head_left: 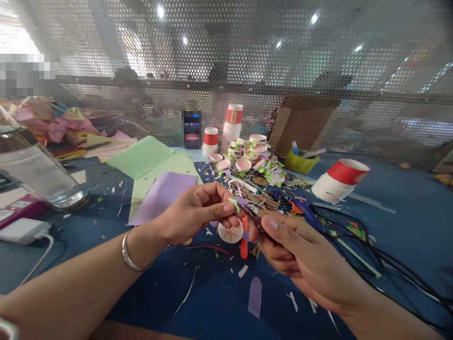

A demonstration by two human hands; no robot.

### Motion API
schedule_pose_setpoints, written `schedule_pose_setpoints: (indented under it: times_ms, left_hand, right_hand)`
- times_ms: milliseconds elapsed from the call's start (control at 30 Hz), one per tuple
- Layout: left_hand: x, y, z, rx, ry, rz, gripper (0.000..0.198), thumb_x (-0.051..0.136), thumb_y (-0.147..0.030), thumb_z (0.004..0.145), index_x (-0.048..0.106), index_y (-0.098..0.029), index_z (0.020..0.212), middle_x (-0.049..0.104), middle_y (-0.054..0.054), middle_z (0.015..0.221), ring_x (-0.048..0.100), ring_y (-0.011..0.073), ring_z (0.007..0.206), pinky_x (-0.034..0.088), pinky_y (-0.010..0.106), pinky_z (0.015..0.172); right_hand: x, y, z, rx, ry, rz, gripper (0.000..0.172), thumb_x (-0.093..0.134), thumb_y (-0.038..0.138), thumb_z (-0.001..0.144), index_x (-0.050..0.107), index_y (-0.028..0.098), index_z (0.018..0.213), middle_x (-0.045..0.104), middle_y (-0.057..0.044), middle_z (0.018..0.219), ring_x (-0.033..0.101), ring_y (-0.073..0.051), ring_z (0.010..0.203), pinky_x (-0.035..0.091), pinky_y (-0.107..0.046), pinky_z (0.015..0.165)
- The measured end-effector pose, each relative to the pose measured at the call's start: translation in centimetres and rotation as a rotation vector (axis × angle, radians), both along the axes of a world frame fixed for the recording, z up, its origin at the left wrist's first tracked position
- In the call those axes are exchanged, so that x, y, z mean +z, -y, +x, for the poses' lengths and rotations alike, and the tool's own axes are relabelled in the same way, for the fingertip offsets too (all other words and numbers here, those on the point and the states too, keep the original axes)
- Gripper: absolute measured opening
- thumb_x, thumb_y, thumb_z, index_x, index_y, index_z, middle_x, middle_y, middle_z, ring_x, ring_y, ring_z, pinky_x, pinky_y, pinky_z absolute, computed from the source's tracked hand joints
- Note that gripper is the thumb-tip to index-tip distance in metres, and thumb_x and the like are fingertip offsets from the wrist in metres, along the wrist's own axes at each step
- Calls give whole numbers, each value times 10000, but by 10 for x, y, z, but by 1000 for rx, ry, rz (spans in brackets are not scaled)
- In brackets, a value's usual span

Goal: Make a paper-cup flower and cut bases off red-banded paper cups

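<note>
My left hand [198, 212] is closed in a pinch on a small paper piece [236, 204], green and purple, held above the blue table [212, 302]. A silver bangle [129, 255] circles that wrist. My right hand [300, 255] is curled around small scissors [255, 222], whose dark blades meet the paper piece. An orange part [244, 243] hangs below the hands. Just under them lies a round paper disc [230, 232] with red lines. Paper scraps litter the table around both hands.
A heap of decorated cup bottoms [251, 160] sits behind the hands, with red-and-white paper cups [231, 125] standing and one lying [339, 179] at right. Green [141, 156] and purple [163, 193] sheets, a glass jar [35, 170], black cables [382, 259], a cardboard box [304, 123] surround them.
</note>
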State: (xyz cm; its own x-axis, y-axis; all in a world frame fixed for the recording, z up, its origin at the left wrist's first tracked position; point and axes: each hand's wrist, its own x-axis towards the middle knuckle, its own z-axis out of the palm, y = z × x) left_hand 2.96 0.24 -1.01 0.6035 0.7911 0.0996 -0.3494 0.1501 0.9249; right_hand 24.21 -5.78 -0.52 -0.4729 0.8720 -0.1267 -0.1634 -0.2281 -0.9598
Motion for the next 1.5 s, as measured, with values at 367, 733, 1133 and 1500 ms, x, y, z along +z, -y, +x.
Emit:
schedule_pose_setpoints:
  times_ms: [367, 733, 1133, 1500]
  left_hand:
    - [3, -2, -3, 34, -61, 93, 215, 824, -261, 851, 655, -128, 853, 766, 20, 735, 719, 77, 680, 543, 150, 641]
    - [6, -1, -6, 59, -251, 244, 201, 776, -277, 878, 635, -138, 848, 723, 25, 712, 677, 94, 654, 521, 185, 613]
    - [8, 5, -9, 47, -521, 536, 107, 639, -257, 949, 637, -161, 902, 710, 43, 787, 652, 118, 710, 520, 227, 658]
    - [10, 7, -10, 81, -566, 604, 89, 626, -249, 953, 646, -182, 897, 747, 44, 804, 665, 120, 703, 506, 230, 632]
  right_hand:
    - [1, 0, 0, -17, 10, 3, 433, 660, 592, 935, 649, 167, 854, 200, 111, 580, 103, -42, 482, 68, -200, 413]
    - [-2, -1, 3, -16, 56, -13, 446, 651, 599, 937, 611, 175, 804, 205, 110, 568, 112, -49, 487, 68, -212, 419]
    - [-8, -2, 2, -2, 81, -115, 464, 708, 604, 890, 619, 168, 757, 217, 119, 529, 103, -34, 463, 44, -205, 405]
    - [-10, 0, -3, -68, 66, -101, 479, 735, 604, 862, 611, 169, 705, 233, 108, 542, 113, -40, 476, 38, -216, 415]
